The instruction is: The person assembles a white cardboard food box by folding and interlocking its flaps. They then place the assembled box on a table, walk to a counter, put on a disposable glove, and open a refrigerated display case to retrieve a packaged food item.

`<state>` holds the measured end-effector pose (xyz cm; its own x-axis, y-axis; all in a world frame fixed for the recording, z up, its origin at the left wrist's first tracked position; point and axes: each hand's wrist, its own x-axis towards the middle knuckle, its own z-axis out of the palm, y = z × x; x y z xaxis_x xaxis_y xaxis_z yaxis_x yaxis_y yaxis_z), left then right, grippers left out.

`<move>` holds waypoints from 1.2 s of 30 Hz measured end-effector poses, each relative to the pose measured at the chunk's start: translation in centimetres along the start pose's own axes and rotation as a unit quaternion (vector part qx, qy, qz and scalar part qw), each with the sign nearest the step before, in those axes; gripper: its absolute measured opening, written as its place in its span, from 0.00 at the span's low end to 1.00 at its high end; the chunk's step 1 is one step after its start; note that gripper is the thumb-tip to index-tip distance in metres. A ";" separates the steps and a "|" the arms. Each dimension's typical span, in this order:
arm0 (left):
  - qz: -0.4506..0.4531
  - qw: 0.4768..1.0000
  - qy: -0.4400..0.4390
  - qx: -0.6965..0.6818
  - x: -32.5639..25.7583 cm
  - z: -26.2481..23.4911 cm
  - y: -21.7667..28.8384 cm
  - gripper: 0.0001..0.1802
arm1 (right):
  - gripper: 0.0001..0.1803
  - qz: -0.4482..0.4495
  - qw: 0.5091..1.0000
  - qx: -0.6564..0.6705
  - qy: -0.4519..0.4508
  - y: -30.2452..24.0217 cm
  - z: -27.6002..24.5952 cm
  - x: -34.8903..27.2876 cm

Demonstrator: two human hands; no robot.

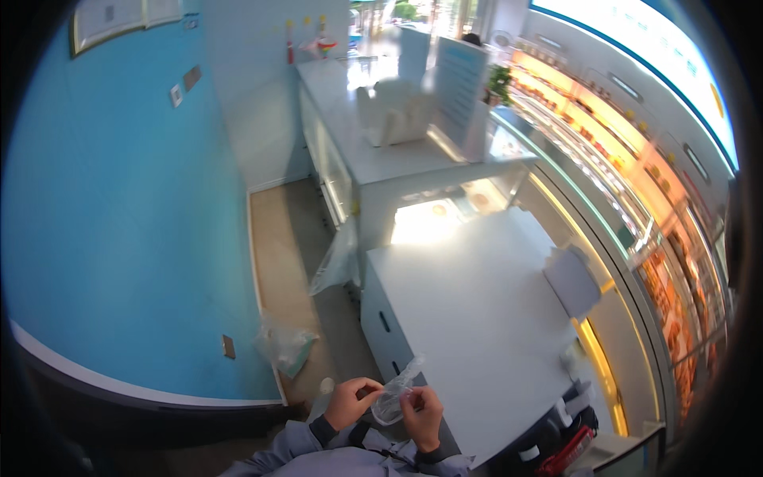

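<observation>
Close in front of my body, a thin, crumpled piece of clear plastic film (389,406) is stretched between my two hands. It could be a disposable glove or a small bag; its exact kind does not show. My left hand (346,404) pinches its left side between thumb and fingers. On the other side, my right hand (424,415) has its fingers closed on the film. One loose end sticks up past my fingers toward the white counter (469,318). Both hands are by the counter's near left edge.
A clear bag (338,258) hangs at the counter's side, and another plastic bag (290,348) is on the floor by the blue wall (127,215). Dark and red items (568,451) crowd the near right corner. Beyond stand a higher counter (389,163) and lit display shelves (588,119).
</observation>
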<state>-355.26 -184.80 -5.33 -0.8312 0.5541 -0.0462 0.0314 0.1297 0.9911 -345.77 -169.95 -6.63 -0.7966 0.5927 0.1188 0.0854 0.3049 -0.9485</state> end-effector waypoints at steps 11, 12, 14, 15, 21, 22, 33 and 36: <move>-0.163 0.909 -0.023 -0.384 8.3 -16.4 -3.8 0.08 | 0.10 -0.068 0.984 -0.067 -0.150 -5.3 16.0 11.1; -0.168 0.910 -0.014 -0.379 9.3 -17.0 -3.9 0.08 | 0.10 -0.064 0.984 -0.072 -0.147 -5.3 16.6 12.1; -0.180 0.913 -0.003 -0.365 10.5 -18.0 -4.4 0.07 | 0.11 -0.031 0.980 -0.081 -0.177 -4.6 17.3 12.7; -0.167 0.943 -0.009 -0.286 11.3 -18.7 -4.0 0.06 | 0.11 -0.022 0.981 -0.086 -0.173 -4.4 17.4 13.7; -0.117 0.960 0.102 -0.233 15.1 -19.9 -6.8 0.14 | 0.11 -0.065 0.967 -0.066 -0.237 -3.4 19.6 20.4; -0.100 0.964 0.109 -0.222 16.1 -19.8 -7.3 0.15 | 0.12 -0.067 0.969 -0.047 -0.235 -3.7 19.6 21.8; -0.083 0.994 0.028 0.059 23.8 -21.6 -1.2 0.07 | 0.12 -0.048 0.964 0.139 -0.222 -1.8 21.0 27.8; -0.094 0.992 -0.009 0.085 25.8 -21.3 -1.0 0.07 | 0.12 -0.043 0.960 0.178 -0.210 -1.2 21.0 28.2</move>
<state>-388.56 -188.13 -4.81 -0.8212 0.5212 -0.2324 -0.0292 0.3684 0.9292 -380.93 -169.24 -8.27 -0.9691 0.2009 0.1434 -0.1419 0.0217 -0.9896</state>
